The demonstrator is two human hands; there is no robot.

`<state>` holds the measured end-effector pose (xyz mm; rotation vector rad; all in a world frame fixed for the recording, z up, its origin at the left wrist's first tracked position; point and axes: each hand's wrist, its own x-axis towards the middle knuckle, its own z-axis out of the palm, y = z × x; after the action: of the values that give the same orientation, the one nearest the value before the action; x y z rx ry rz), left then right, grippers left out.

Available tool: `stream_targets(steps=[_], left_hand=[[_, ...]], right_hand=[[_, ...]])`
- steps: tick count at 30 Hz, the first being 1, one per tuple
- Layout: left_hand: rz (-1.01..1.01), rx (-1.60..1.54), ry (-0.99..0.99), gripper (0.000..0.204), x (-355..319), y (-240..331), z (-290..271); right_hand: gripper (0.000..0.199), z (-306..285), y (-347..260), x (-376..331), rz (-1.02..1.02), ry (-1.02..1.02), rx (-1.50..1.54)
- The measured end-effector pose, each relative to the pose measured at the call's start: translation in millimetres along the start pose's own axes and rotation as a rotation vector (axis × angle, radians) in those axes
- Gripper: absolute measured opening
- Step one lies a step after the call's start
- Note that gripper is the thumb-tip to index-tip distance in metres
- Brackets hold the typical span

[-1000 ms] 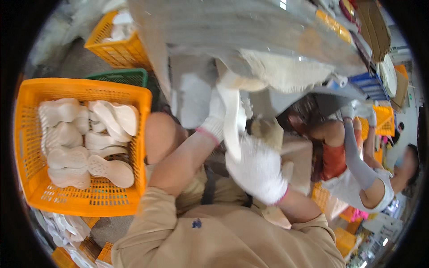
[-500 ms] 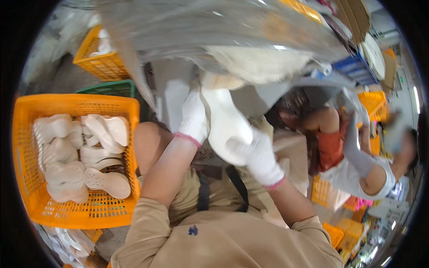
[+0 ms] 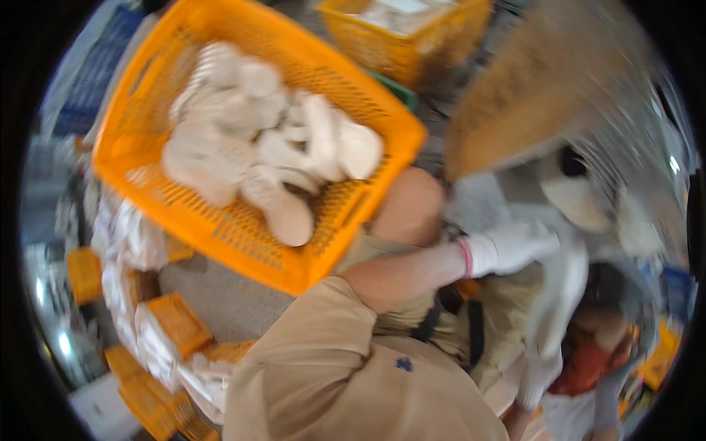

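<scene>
A white shoe sole hangs upright at the right, smeared by motion. Its lower end is in my right hand, which wears a white knit glove and has its fingers closed round it. My left hand, also gloved with a pink cuff, reaches toward the sole's upper end with fingers stretched out; blur hides whether the tips touch it. To the left, a large orange crate holds several white and off-white soles, some with small holes. More pale pieces lie by the plastic bag above my hands.
Clear plastic and a brown cardboard-like panel rise at the upper right. Another orange crate with white pieces stands beyond, near a green crate edge. Smaller orange crates lie lower left. A person in red is at lower right.
The view has swung left, bringing the crate of soles nearer the middle. My left hand has come off the sole's side and stretched out its fingers; the right still grips the sole's lower end.
</scene>
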<state>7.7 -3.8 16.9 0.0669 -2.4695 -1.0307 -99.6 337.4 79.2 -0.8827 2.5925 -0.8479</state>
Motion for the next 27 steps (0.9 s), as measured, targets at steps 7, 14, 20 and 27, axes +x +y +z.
stream_targets(steps=[7, 14, 20, 27], left_hand=[[-0.914, 0.800, 0.917, 0.037, -225.7, -34.1, -252.7], [-1.554, 0.511, 0.822, 0.062, -402.1, -150.2, -341.7], [-0.984, 0.825, 0.485, 0.039, -290.9, 29.0, -267.4], [-0.227, 0.382, 0.116, 0.012, -162.4, 115.3, -131.9]], right_hand=[[0.069, -50.3, 148.0, -100.1, 0.325, -0.428, -0.786], [0.028, -0.5, 128.2, 37.1, -0.298, -0.362, -0.817], [0.049, 49.8, -82.8, 43.4, -0.239, -0.167, 0.112], [0.061, 47.0, -190.2, 25.4, 0.429, -0.443, 0.972]])
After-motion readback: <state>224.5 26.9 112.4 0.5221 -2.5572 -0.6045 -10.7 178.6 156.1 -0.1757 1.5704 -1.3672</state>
